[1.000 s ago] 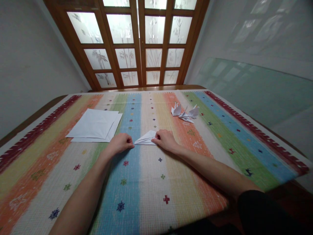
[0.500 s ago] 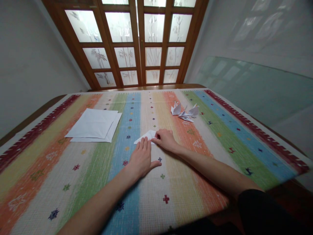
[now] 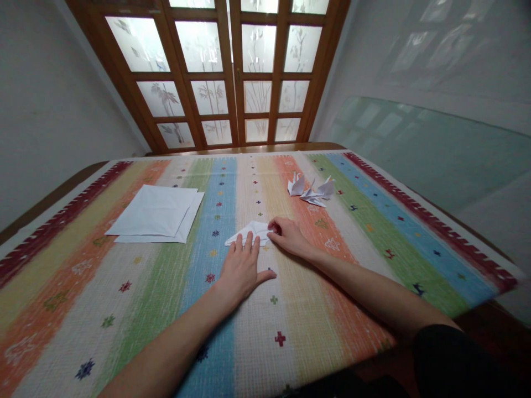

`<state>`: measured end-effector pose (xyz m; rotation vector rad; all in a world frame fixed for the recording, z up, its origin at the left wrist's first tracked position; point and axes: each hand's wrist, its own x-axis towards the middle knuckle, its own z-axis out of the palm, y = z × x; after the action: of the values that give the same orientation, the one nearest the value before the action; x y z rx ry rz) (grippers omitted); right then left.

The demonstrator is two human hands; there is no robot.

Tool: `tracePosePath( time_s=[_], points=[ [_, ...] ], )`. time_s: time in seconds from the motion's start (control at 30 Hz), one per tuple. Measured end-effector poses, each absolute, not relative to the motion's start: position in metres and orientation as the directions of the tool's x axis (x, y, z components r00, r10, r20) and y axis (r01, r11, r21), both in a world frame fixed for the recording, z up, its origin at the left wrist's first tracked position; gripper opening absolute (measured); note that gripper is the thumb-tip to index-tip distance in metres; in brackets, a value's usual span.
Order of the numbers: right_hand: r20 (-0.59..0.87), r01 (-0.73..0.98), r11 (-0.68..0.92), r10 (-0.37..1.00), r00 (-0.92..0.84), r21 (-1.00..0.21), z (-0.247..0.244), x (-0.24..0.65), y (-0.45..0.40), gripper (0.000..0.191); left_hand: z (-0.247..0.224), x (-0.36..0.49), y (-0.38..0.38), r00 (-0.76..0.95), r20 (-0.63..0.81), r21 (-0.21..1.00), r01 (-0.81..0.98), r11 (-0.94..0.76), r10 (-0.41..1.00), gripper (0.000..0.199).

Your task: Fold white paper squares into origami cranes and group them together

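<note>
A small piece of folded white paper lies on the striped tablecloth in front of me, its left end narrowing to a point. My left hand rests flat with fingers apart, the fingertips on the paper's near edge and the thumb stretched to the right. At the paper's right end, my right hand is closed in a pinch between thumb and forefinger. The exact fold under those fingers is hidden.
Square white paper sheets lie stacked at the left. Several folded paper cranes stand at the right, beyond my right hand. The striped tablecloth covers the table. Wooden doors with glass panes rise behind it.
My right hand has shifted slightly right along the paper, and more of the paper's right part shows between the hands. My left hand stays flat on the near edge.
</note>
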<state>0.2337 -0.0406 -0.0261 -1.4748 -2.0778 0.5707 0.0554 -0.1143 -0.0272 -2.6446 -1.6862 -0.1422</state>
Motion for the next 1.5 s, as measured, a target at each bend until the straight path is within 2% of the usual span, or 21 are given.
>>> tracePosePath(
  time_s=[0.13, 0.2, 0.3, 0.43, 0.53, 0.63, 0.77, 0.87, 1.0, 1.3, 1.5],
  points=[
    [0.203, 0.597, 0.325, 0.943, -0.264, -0.733, -0.034, 0.242, -0.034, 0.017, -0.017, 0.058, -0.115, 0.41, 0.009, 0.042, 0.911, -0.41, 0.912, 0.091],
    [0.235, 0.576, 0.326, 0.945, -0.229, -0.75, -0.036, 0.244, -0.03, 0.018, -0.013, 0.059, -0.115, 0.393, -0.015, 0.032, 0.919, -0.392, 0.919, 0.09],
    [0.313, 0.609, 0.39, 0.92, -0.235, -0.69, -0.031, 0.245, -0.023, 0.019, -0.01, 0.06, -0.115, 0.381, -0.032, 0.013, 0.925, -0.381, 0.924, 0.09],
    [0.363, 0.61, 0.547, 0.837, -0.41, -0.574, -0.019, 0.235, -0.009, 0.023, -0.011, 0.06, -0.116, 0.382, -0.013, 0.006, 0.924, -0.382, 0.924, 0.088],
    [0.304, 0.589, 0.634, 0.766, -0.566, -0.501, -0.015, 0.22, 0.002, 0.029, -0.014, 0.061, -0.116, 0.386, -0.001, 0.007, 0.922, -0.386, 0.922, 0.087],
    [0.211, 0.597, 0.662, 0.731, -0.649, -0.454, -0.015, 0.206, 0.01, 0.028, -0.016, 0.062, -0.117, 0.38, 0.006, 0.005, 0.925, -0.38, 0.925, 0.088],
    [0.126, 0.609, 0.621, 0.744, -0.656, -0.494, -0.014, 0.198, 0.014, 0.024, -0.018, 0.063, -0.118, 0.369, 0.019, 0.003, 0.929, -0.37, 0.929, 0.089],
    [0.113, 0.609, 0.581, 0.767, -0.632, -0.54, -0.012, 0.199, 0.015, 0.027, -0.018, 0.064, -0.118, 0.368, 0.022, 0.009, 0.93, -0.368, 0.93, 0.089],
    [0.096, 0.61, 0.578, 0.764, -0.639, -0.541, -0.011, 0.201, 0.015, 0.025, -0.016, 0.065, -0.118, 0.373, 0.019, 0.003, 0.928, -0.373, 0.928, 0.088],
    [0.158, 0.552, 0.612, 0.738, -0.656, -0.566, -0.008, 0.202, 0.006, 0.011, -0.018, 0.065, -0.119, 0.369, 0.067, 0.017, 0.929, -0.371, 0.927, 0.086],
    [0.229, 0.488, 0.71, 0.657, -0.718, -0.507, -0.018, 0.204, 0.01, 0.016, -0.017, 0.066, -0.12, 0.34, 0.047, -0.009, 0.94, -0.34, 0.939, 0.089]
  ],
)
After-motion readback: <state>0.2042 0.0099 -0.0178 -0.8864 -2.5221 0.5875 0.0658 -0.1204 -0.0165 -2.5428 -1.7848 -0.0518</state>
